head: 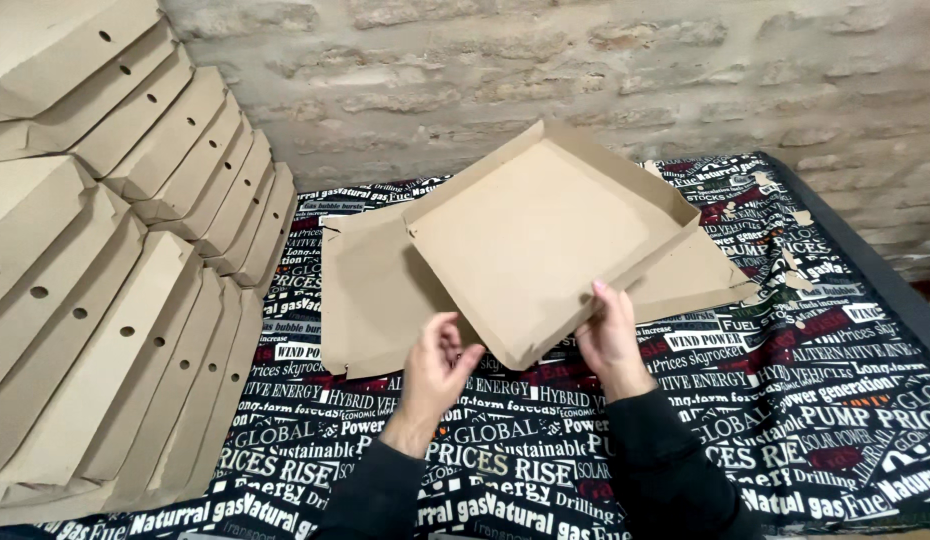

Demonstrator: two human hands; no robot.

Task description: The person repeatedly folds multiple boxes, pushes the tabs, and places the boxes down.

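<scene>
A brown cardboard pizza box [530, 235] is partly folded, its tray half raised and tilted toward me with its side walls standing up. Its flat half [370, 290] lies on the table beneath. My right hand [612, 340] grips the tray's near right edge, thumb on top. My left hand [437, 368] hovers just below the tray's near corner, fingers curled and apart, holding nothing. Both sleeves are dark.
Stacks of folded cardboard boxes [115, 260] with round holes lean in rows along the left. A black tablecloth [785, 400] with white and red print covers the table. Small cardboard scraps [785, 250] lie at the right. A brick wall [585, 70] stands behind.
</scene>
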